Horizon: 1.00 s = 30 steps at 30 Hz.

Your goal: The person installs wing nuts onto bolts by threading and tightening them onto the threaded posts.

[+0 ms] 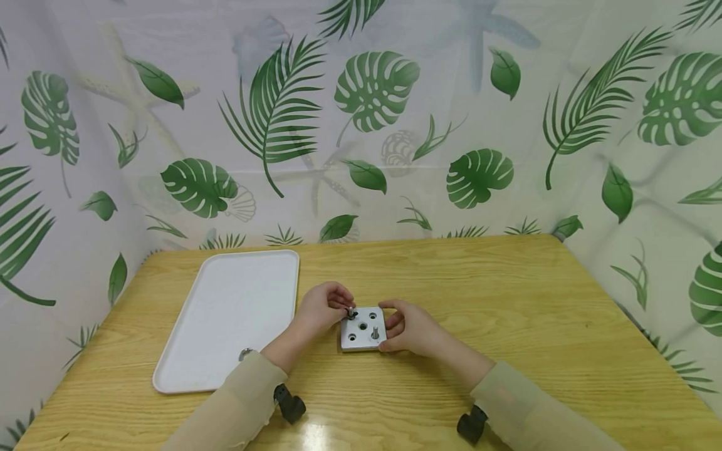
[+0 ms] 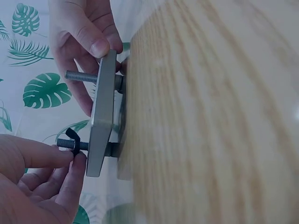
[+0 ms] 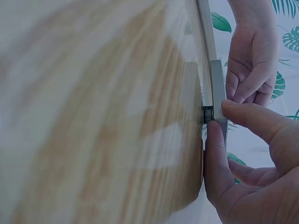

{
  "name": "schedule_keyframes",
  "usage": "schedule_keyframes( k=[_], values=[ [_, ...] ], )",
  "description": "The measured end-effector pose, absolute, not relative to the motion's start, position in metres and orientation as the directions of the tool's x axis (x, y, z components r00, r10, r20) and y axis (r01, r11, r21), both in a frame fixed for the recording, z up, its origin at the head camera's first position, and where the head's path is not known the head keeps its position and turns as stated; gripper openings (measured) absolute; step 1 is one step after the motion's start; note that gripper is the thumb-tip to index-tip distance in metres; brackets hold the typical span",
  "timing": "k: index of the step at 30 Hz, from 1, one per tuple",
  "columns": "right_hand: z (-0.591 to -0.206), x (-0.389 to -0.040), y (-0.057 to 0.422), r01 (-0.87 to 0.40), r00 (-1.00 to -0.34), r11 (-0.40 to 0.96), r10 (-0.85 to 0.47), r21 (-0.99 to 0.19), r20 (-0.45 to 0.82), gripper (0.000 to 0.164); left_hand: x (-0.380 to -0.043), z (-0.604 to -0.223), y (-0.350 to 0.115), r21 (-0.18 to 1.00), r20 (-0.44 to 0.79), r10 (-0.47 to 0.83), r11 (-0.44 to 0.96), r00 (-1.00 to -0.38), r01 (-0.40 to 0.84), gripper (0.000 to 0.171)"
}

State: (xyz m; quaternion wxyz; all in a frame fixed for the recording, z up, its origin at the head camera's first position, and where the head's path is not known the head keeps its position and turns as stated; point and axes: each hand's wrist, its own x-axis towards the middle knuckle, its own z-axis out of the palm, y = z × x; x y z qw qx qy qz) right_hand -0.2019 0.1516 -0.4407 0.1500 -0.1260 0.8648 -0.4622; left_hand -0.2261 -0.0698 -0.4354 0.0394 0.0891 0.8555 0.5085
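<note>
A square silver metal plate [image 1: 363, 342] with several holes lies low over the wooden table, raised on short feet in the left wrist view. Two threaded bolts stick up through opposite corners. On one bolt [image 2: 63, 143] sits a black wing nut [image 2: 72, 135], which my left hand [image 1: 323, 308] pinches between thumb and finger. The other bolt [image 2: 80, 76], near the right front corner, carries no nut. My right hand [image 1: 416, 329] grips the plate by its right side, fingers at the far corner and thumb at the near one.
A white tray [image 1: 242, 294] lies on the table [image 1: 479, 282] to the left, its right edge beside my left forearm. A small metal piece [image 1: 245, 354] shows on it next to my left sleeve. Leaf-patterned cloth [image 1: 417, 207] hangs behind and at both sides.
</note>
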Motion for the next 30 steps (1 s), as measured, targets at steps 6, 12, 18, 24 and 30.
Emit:
schedule_keyframes(
  k=[6, 12, 18, 24, 30],
  values=[
    [-0.4387, -0.2011, 0.1516, -0.069, -0.928, 0.555, -0.34, -0.829, -0.151, 0.082, -0.2245, -0.4361, -0.068, 0.855, 0.031, 0.169, 0.505, -0.985, 0.114, 0.021],
    [-0.4373, -0.2002, 0.1516, -0.072, -0.928, 0.566, -0.34, -0.821, -0.152, 0.082, -0.222, -0.4361, -0.0645, 0.835, 0.016, 0.175, 0.539, -0.984, 0.11, 0.026],
    [-0.4377, -0.2, 0.1513, -0.068, -0.928, 0.558, -0.339, -0.827, -0.153, 0.083, -0.2215, -0.4349, -0.0629, 0.867, -0.006, 0.179, 0.492, -0.984, 0.084, 0.026],
    [-0.4375, -0.2006, 0.1511, -0.068, -0.929, 0.553, -0.339, -0.83, -0.15, 0.083, -0.2226, -0.4323, -0.0646, 0.893, 0.003, 0.198, 0.441, -0.98, 0.092, 0.03],
    [-0.4388, -0.2015, 0.1509, -0.062, -0.931, 0.557, -0.332, -0.828, -0.154, 0.082, -0.2252, -0.4332, -0.0657, 0.889, 0.023, 0.208, 0.443, -0.978, 0.115, 0.028]
  ],
)
